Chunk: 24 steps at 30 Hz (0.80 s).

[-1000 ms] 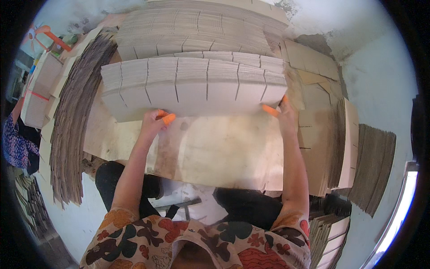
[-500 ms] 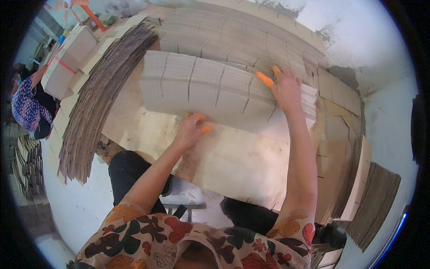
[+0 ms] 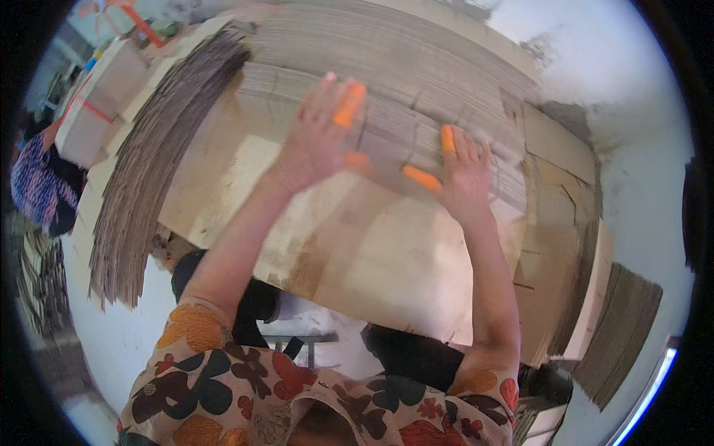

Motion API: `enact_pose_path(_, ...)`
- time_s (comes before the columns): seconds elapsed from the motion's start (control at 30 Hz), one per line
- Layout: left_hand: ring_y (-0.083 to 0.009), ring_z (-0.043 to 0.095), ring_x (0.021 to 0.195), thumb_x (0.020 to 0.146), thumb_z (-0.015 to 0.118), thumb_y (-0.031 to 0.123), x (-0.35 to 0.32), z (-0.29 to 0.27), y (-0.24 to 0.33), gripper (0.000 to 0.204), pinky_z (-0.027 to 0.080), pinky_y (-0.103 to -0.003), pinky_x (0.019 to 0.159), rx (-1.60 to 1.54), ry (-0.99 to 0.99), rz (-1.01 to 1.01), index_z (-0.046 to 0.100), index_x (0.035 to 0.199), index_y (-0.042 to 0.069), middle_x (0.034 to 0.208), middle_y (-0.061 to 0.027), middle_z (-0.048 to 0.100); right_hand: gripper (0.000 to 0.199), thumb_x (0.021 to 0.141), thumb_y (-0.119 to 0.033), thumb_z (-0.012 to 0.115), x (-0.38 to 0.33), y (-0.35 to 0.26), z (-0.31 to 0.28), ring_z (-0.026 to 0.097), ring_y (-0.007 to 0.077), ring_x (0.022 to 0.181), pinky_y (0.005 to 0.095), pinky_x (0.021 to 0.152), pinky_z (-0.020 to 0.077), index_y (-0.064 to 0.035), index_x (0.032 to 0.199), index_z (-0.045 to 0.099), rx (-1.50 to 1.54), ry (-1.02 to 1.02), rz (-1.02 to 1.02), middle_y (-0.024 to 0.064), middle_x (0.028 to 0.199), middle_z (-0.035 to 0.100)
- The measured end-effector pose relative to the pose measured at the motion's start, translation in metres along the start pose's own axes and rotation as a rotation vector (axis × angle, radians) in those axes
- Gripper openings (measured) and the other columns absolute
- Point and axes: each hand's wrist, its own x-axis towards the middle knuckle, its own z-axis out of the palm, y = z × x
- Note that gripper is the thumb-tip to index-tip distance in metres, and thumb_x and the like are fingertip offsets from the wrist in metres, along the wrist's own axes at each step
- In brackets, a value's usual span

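Observation:
A long row of grey-white cardboard sheets (image 3: 398,132) stands packed on edge across the board, with dark lines running over it. My left hand (image 3: 316,137) lies against the near face of this row, left of its middle, fingers stretched out and a little blurred. Toward the row's right end, my right hand (image 3: 465,175) rests on it with fingers straight and thumb apart. Orange finger covers sit on some fingers of both hands. Neither hand grips anything. Under the row and nearer to me spreads a pale, stained board (image 3: 357,260).
Behind stands a wider bank of similar sheets (image 3: 364,37). A dark-edged cardboard pile (image 3: 167,149) fans along the left, beside a pale bundle (image 3: 104,104) with a red strap. A person (image 3: 44,182) is at far left. More cardboard (image 3: 554,253) leans at the right.
My left hand has risen from the board to the row's face. My right hand has come down slightly from the top edge. The row now sits farther back, against the bank behind.

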Motion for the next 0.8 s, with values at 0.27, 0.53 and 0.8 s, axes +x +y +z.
enact_pose_path(0.27, -0.0305, 0.019, 0.138, 0.069, 0.073, 0.038, 0.023, 0.026, -0.041, 0.097, 0.016, -0.042, 0.112, 0.078, -0.489, -0.092, 0.021, 0.143, 0.004, 0.147, -0.0178, 0.025, 0.091, 0.074, -0.065, 0.058, -0.009, 0.023, 0.020, 0.027, 0.0304, 0.134, 0.0583, 0.106, 0.0156, -0.0025, 0.137, 0.035, -0.089, -0.016, 0.074, 0.0154, 0.140, 0.036)
enact_pose_path(0.53, -0.0254, 0.020, 0.139, 0.069, 0.074, 0.036, 0.015, 0.048, -0.052, 0.097, 0.017, -0.041, 0.112, 0.271, -0.489, -0.092, 0.020, 0.144, 0.006, 0.147, -0.0143, 0.028, 0.088, 0.070, -0.060, 0.065, -0.009, 0.040, 0.033, 0.039, 0.0282, 0.126, 0.0511, 0.102, 0.0274, -0.0077, 0.135, 0.039, 0.000, 0.007, 0.024, 0.0145, 0.135, 0.043)
enact_pose_path(0.8, -0.0312, 0.057, 0.096, 0.074, 0.071, 0.026, -0.030, 0.028, -0.026, 0.037, 0.045, -0.042, 0.083, -0.103, -0.195, 0.031, 0.062, 0.105, 0.008, 0.102, -0.0119, 0.064, 0.032, 0.080, -0.037, 0.069, -0.061, 0.069, -0.034, 0.056, 0.0187, 0.054, 0.0326, 0.055, 0.0464, -0.0047, 0.078, 0.070, 0.660, -0.024, 0.440, 0.0083, 0.057, 0.059)
